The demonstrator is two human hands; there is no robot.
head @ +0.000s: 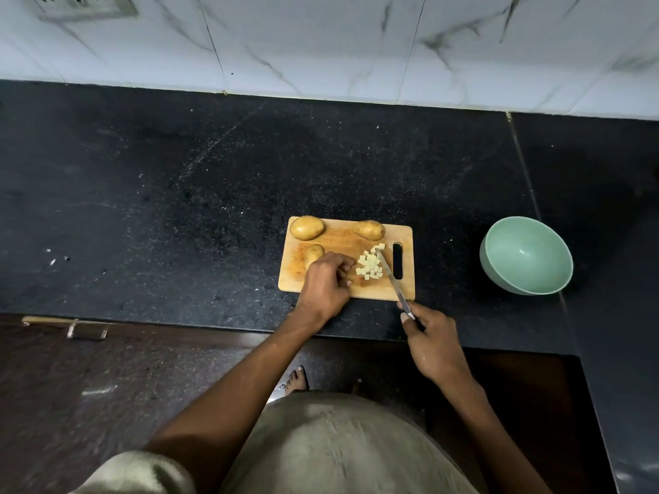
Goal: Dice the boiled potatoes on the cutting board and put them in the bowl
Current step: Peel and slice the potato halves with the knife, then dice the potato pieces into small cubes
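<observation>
Head camera looks down on a wooden cutting board (322,276) that lies on a black table (178,190). All places below are told from this board. On its right part, near the handle slot, lies a small pile of potato cubes (370,266). Three potatoes with skin are not yet cut: a large potato (306,227) at the far left corner, a second potato (371,229) at the far edge toward the right, and a smaller potato (313,254) in the middle left, partly hidden by the left hand (326,283).

The left hand rests over the board beside the cubes, its fingers loosely curled; I cannot tell if they hold a piece. The right hand (429,338) is off the near right corner, its fingers closed around the handle of a knife (392,278), whose blade reaches over the board and touches the right side of the pile.

I judge that one potato is diced and the cubes wait for transfer. The next move calls for gathering the cubes and carrying them to the green bowl (526,254), which stands well to the right of the board and looks empty. Nothing stands between board and bowl; loose cubes may fall on the way.
</observation>
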